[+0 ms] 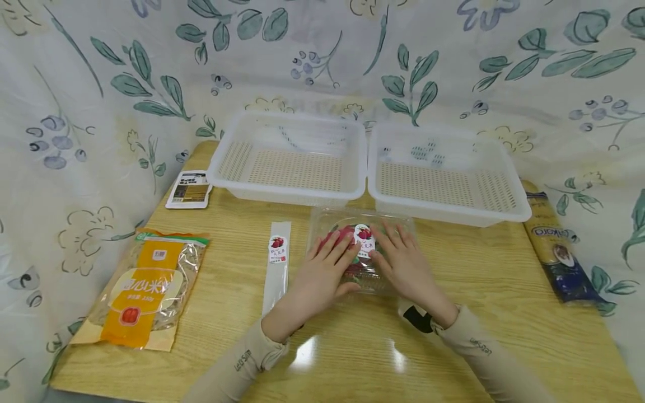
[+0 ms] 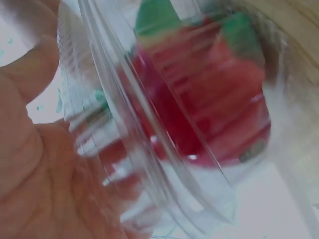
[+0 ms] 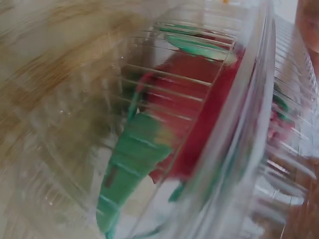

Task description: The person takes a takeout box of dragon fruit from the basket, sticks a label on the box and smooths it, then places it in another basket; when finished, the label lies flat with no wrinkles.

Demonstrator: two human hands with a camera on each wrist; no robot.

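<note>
Both hands flat on a clear plastic clamshell box (image 1: 360, 254), mid table (image 1: 353, 358), just in front of 2 white baskets. Left hand (image 1: 325, 271) laid on box's left side, fingers straight & a bit spread. Right hand (image 1: 403, 266) same on right side, fingers straight, touching the lid. Inside box: red dragon fruit (image 2: 199, 109) w/ green tips, seen thru ribbed see-thru plastic. Round fruit sticker (image 1: 364, 239) on lid, betw. the hands.

Left basket (image 1: 287, 193) & right basket (image 1: 443, 210) side by side at back, w/ little holes in the bottoms. Long thin clear sleeve (image 1: 277, 266) w/ fruit sticker just left of box. Orange & clear crinkly bag (image 1: 146, 288) far left. Small flat card pack (image 1: 189, 189) near left basket. Dark blue long pack (image 1: 556, 249) at right edge. Table wood-look, shiny. Flower cloth (image 1: 75, 112) all round.
</note>
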